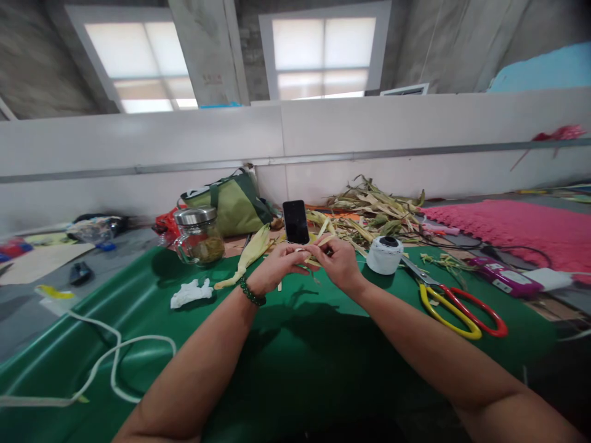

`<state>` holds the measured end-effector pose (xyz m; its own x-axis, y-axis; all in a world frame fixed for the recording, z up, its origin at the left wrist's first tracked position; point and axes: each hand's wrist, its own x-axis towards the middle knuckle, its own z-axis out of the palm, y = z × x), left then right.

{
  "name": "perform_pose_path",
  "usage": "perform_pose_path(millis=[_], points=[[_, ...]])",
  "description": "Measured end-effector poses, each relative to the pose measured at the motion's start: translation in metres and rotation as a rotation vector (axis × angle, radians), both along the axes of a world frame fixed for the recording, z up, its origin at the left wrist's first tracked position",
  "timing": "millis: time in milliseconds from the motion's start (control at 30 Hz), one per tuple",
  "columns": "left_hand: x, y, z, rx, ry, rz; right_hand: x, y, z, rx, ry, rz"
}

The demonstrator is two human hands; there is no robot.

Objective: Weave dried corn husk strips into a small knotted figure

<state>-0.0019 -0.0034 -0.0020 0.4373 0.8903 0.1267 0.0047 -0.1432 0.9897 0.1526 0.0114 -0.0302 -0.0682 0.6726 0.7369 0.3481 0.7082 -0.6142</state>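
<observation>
My left hand (279, 266), with a green bead bracelet on the wrist, meets my right hand (340, 263) above the green mat (314, 344). Both are closed, fingertips together, on a pale strip of corn husk (325, 240); its lower part is hidden by the fingers. A husk bundle (252, 252) with a twisted end lies left of my left hand. Just behind the hands a dark-screened phone (295, 221) stands upright. To the right of my right hand sit a spool of white thread (385, 255) and scissors (450, 301) with one yellow and one red handle.
A heap of dry corn husks (376, 206) lies at the back. On the left are a lidded glass mug (201, 237), crumpled white tissue (191, 293), a white cord (117, 344) and a green bag (235, 206). A purple power strip (505, 278) and pink fabric (512, 227) lie right.
</observation>
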Motion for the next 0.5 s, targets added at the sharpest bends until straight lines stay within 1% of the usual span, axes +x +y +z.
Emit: perform_pose_path(millis=[67,167,267,367,433,500], points=[[0.0032,-0.0004,-0.0014,0.051,0.011,0.018,-0.0008,-0.0006,0.0,0.023,-0.006,-0.012],[0.0058,0.0002,-0.0027,0.139,0.017,0.041,-0.0001,-0.0007,0.0012,0.017,-0.006,-0.031],[0.0053,0.0011,-0.0025,0.167,0.003,0.066,0.0016,-0.0016,0.0039,-0.012,-0.016,-0.021],[0.0032,0.002,-0.0022,0.15,-0.009,0.102,0.0032,-0.0034,0.0064,-0.091,-0.044,0.035],[0.0016,0.0024,-0.0021,0.135,-0.02,0.126,0.0045,-0.0041,0.0077,-0.174,-0.025,0.107],[-0.0001,0.0028,-0.0018,0.115,-0.021,0.151,0.0066,-0.0039,0.0093,-0.226,-0.003,0.171]])
